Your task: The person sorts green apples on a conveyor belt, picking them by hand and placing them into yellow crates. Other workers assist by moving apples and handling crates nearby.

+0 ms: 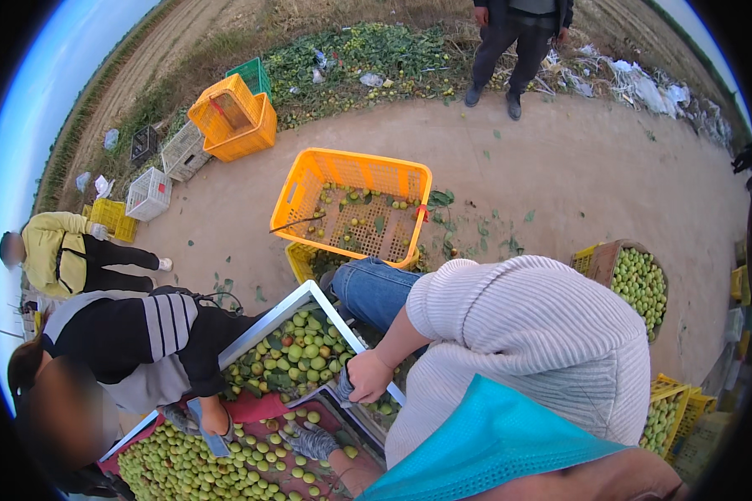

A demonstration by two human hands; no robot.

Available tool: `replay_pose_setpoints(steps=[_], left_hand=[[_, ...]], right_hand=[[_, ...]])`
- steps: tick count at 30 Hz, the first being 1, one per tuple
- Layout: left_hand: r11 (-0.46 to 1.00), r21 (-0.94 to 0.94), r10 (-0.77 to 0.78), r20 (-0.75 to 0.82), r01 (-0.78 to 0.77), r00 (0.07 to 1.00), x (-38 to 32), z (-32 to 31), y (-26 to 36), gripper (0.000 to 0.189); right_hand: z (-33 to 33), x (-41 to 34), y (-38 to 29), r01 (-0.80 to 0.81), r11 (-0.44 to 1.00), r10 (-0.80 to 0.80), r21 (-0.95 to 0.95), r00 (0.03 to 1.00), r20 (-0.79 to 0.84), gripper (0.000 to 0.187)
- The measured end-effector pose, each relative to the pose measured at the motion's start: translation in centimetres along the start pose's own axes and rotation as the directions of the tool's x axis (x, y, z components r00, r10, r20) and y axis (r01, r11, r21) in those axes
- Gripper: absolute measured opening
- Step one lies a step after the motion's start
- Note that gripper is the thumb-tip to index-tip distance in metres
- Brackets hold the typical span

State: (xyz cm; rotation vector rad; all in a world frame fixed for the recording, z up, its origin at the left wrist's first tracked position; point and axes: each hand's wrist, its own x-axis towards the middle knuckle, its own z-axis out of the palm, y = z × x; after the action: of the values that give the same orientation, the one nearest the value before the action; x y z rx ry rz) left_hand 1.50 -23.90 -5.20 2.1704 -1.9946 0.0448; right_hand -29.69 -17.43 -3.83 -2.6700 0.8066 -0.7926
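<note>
My left hand (313, 441), in a grey striped knit glove, rests with fingers apart among round green jujube-like fruits (207, 466) on a dark red sorting surface (276, 479). My right hand (373, 376) is closed around a piece of grey knit fabric (344, 383), beside the rim of a white-framed tray (341, 325). Whether this fabric is a worn or a held glove is unclear. Heaped green fruits (301, 357) with leaves and a few reddish ones fill that tray. Across the fruit, a co-worker's hand (215, 418) holds a flat blue-grey scraper (205, 432).
An orange plastic crate (351, 247) with scattered fruits stands on a yellow crate (299, 263) near my leg. Stacked orange crates (241, 134) sit at the roadside. A full fruit basket (639, 291) is behind me. Other people stand by the roadside (526, 44) and at left (56, 253).
</note>
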Motion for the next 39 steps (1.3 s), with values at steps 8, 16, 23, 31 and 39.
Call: replay_pose_setpoints(steps=[8, 16, 23, 31, 39], left_hand=[[1.000, -0.004, -0.024, 0.041, 0.024, 0.999, -2.9, -0.3, 0.9, 0.061], [0.999, 0.028, -0.032, 0.045, 0.030, 0.998, -1.2, 0.2, 1.2, 0.061], [0.999, 0.053, -0.003, 0.051, 0.000, 0.999, 1.4, 0.6, 1.9, 0.061], [0.995, 0.090, 0.040, 0.056, -0.045, 0.998, 4.8, 0.4, 2.5, 0.061], [0.985, 0.164, 0.048, 0.037, -0.054, 0.998, 2.3, 1.7, 2.5, 0.052]], right_hand=[[-0.2, 0.0, 0.0, 0.014, 1.000, -0.013, 0.008, 0.998, -0.062, 0.026], [-0.2, -0.1, 0.1, 0.007, 1.000, -0.005, 0.022, 0.996, -0.089, 0.027], [-0.4, -0.1, 0.0, 0.015, 0.999, -0.012, 0.032, 0.995, -0.099, 0.028], [-0.6, 0.2, -0.2, -0.015, 0.999, 0.015, 0.033, 1.000, 0.013, 0.028], [-2.8, 0.8, -0.5, -0.050, 0.994, 0.054, 0.097, 0.998, -0.045, 0.024]])
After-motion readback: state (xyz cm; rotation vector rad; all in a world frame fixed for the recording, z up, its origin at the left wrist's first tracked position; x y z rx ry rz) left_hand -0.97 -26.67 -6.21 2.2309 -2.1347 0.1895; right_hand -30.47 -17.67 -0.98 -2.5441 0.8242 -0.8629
